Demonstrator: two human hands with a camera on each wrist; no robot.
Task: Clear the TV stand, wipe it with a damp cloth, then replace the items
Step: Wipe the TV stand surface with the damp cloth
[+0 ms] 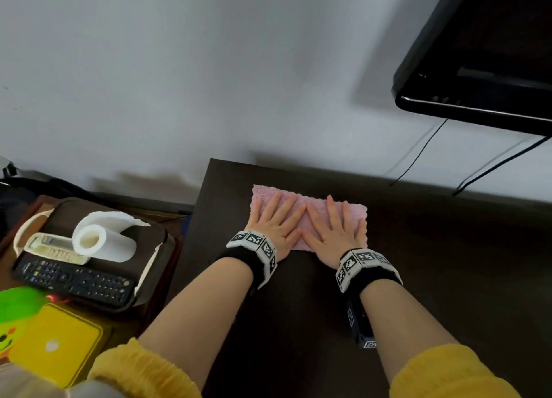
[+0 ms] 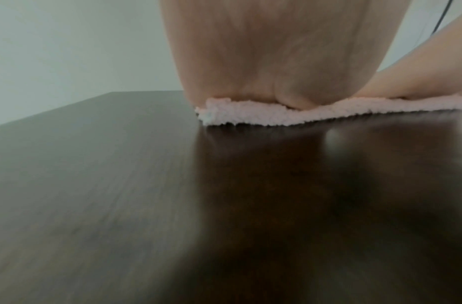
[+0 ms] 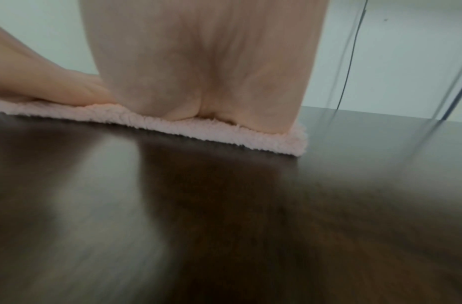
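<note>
A folded pink cloth (image 1: 304, 212) lies flat on the dark wood TV stand (image 1: 433, 263), near its back left corner. My left hand (image 1: 276, 218) and my right hand (image 1: 334, 226) press on it side by side, palms down, fingers straight and spread. In the left wrist view the heel of my left hand (image 2: 276, 61) sits on the cloth's near edge (image 2: 250, 117). The right wrist view shows my right hand's heel (image 3: 203, 65) on the cloth (image 3: 211, 129) too. The stand top around the cloth carries nothing else in view.
A black TV (image 1: 484, 54) hangs over the stand's back right, with cables (image 1: 418, 158) running down the wall. Left of the stand, a lower table holds a bag (image 1: 155, 248) bearing a paper towel roll (image 1: 101, 239), two remotes (image 1: 74, 278), and a yellow box (image 1: 56, 344).
</note>
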